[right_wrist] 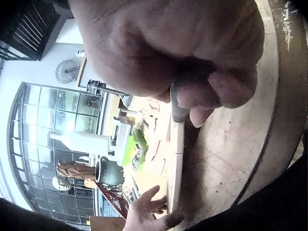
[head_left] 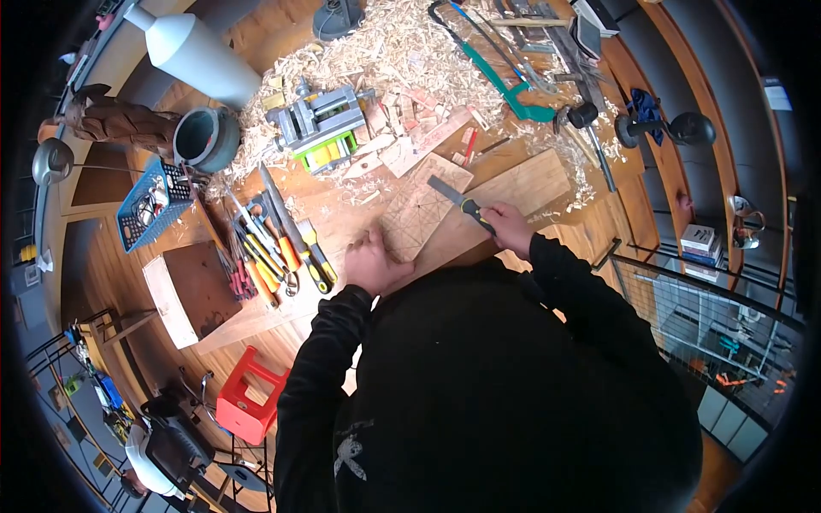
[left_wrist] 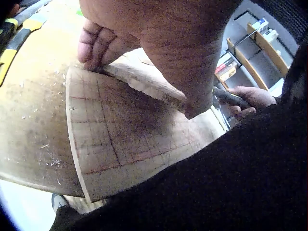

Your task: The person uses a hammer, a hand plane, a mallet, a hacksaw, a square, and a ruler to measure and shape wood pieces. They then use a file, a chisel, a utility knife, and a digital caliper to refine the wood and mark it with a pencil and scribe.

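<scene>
Head view: flat-bladed tool (head_left: pixel 453 195) across a lined board (head_left: pixel 414 208)

Right hand (head_left: pixel 510 229) fingers curl round the tool's handle; the left hand (head_left: pixel 375 260) braces the board's near end between thumb and fingers, over a longer board (head_left: pixel 532 185). Good control likely wants a firm brace, a level blade and left fingers outside its line. Beyond the fingers, the worktop (head_left: pixel 349 195) carries wood shavings (head_left: pixel 398 53) and a vise (head_left: pixel 323 118).

Left wrist view: bent fingers meet the board's corner, above the longer board's red ruled grid (left_wrist: pixel 108 144).

Right wrist view: past the fingers are a round pot (right_wrist: pixel 109 172), a brown carving (right_wrist: pixel 76 170) and a paned window (right_wrist: pixel 41 126).
</scene>
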`<state>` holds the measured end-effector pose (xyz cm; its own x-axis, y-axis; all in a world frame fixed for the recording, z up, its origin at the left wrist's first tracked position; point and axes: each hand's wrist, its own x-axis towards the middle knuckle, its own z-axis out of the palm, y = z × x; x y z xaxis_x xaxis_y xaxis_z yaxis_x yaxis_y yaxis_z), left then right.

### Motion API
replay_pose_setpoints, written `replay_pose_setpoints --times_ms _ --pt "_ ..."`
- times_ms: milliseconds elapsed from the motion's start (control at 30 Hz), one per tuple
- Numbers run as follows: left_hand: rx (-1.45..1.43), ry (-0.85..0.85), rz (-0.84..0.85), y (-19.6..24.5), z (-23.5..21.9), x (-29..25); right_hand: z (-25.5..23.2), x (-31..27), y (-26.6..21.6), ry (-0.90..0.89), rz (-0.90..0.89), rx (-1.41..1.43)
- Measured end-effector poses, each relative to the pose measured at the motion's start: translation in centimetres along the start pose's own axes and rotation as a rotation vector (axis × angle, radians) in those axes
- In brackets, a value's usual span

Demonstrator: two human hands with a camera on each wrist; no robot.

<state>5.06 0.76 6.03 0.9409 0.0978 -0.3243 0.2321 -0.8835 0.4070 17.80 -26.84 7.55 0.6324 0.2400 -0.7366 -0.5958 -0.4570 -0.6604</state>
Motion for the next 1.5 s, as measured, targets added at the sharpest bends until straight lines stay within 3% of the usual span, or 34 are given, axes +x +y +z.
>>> replay_pose_setpoints --times_ms 133,267,333,467,533,667,733,900,967,1267,1500 --pt "0.016 0.056 0.027 0.0 0.0 0.0 0.5 0.0 0.1 -0.007 -0.002 -0.020" --pt "0.026 0.057 0.036 -0.1 0.0 -0.1 0.8 -1.1 0.8 -0.165 -0.035 -0.126" --pt "0.021 0.027 0.019 0.0 -0.2 -0.2 0.5 -1.3 1.4 -0.097 -0.208 -0.016" --pt "0.034 0.001 0.012 0.4 -0.4 -0.1 -2.7 -0.7 1.2 0.026 -0.194 0.005" --pt "0.037 -0.007 0.009 0.5 -0.4 0.0 -4.3 -0.3 0.9 0.217 -0.221 0.075" --pt "0.052 -0.020 -0.016 1.0 -0.6 0.1 -8.2 1.3 2.2 0.296 -0.229 0.144" --pt "0.069 0.006 0.002 0.7 -0.2 0.3 -9.5 2.3 3.2 0.388 -0.243 0.034" --pt "0.101 0.060 0.024 0.9 0.0 0.2 -12.0 4.4 5.3 0.400 -0.192 0.043" --pt "0.061 -0.048 -0.064 1.4 -0.4 0.2 -12.5 5.2 5.8 0.423 -0.202 -0.021" --pt "0.043 -0.045 -0.089 2.0 -0.5 0.1 -13.5 7.9 5.8 0.396 -0.153 0.017" --pt "0.070 -0.055 -0.093 2.2 -0.7 0.2 -13.7 9.4 7.0 0.455 -0.228 0.012"
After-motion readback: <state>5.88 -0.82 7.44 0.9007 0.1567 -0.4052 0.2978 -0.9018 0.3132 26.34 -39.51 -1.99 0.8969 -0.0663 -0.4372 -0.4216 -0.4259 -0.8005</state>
